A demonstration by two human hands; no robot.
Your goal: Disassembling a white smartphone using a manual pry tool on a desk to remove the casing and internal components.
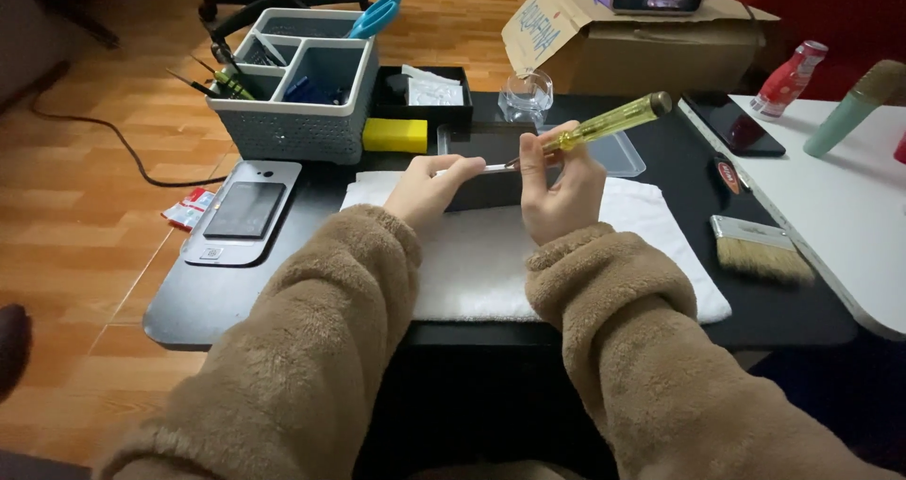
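The dark flat device (pixel 491 189) lies on the white towel (pixel 491 263), mostly hidden behind both hands, so its make-up stays unclear. The left hand (pixel 429 189) steadies it, fingers curled onto its edge. The right hand (pixel 559 189) is closed around a yellow-handled screwdriver (pixel 609 121), its tip hidden. The towel covers a black table (pixel 236 301) over wooden flooring. Behind, a grey organiser (pixel 302 112) holds blue scissors (pixel 376 15) and pens.
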